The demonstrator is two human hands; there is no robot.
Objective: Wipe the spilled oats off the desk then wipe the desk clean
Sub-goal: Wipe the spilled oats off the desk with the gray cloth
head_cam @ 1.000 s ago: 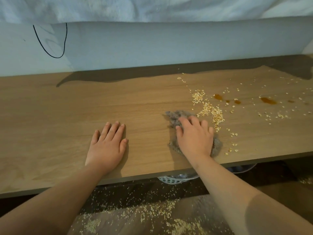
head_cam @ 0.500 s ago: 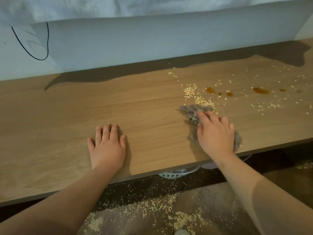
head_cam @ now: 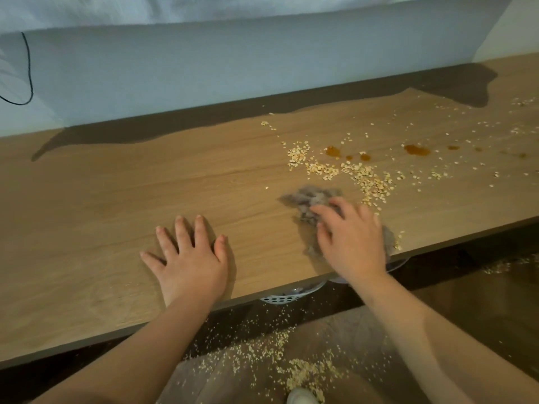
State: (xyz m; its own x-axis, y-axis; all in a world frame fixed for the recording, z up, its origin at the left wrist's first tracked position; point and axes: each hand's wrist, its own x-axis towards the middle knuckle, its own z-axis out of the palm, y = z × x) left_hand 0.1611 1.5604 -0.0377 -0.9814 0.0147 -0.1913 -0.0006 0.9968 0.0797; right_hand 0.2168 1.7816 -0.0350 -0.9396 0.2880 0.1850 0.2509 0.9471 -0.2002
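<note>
Spilled oats (head_cam: pixel 367 179) lie in a band on the wooden desk (head_cam: pixel 116 205), right of centre, thinning out toward the far right. Amber liquid spots (head_cam: pixel 416 150) sit just behind them. A grey fluffy cloth (head_cam: pixel 309 199) lies near the desk's front edge, just left of the oats. My right hand (head_cam: pixel 350 237) presses flat on the cloth with fingers spread, covering most of it. My left hand (head_cam: pixel 189 258) rests flat on the bare desk to the left, fingers straight.
A pale wall (head_cam: pixel 204 68) rises behind the desk, with a black cable (head_cam: pixel 29 77) at the left. A white slotted basket (head_cam: pixel 280 298) shows under the front edge. Many oats (head_cam: pixel 303 371) lie on the floor below.
The right hand drew the cloth back toward the front edge, away from the oat band. The camera has shifted. The left hand stayed flat on the desk.
</note>
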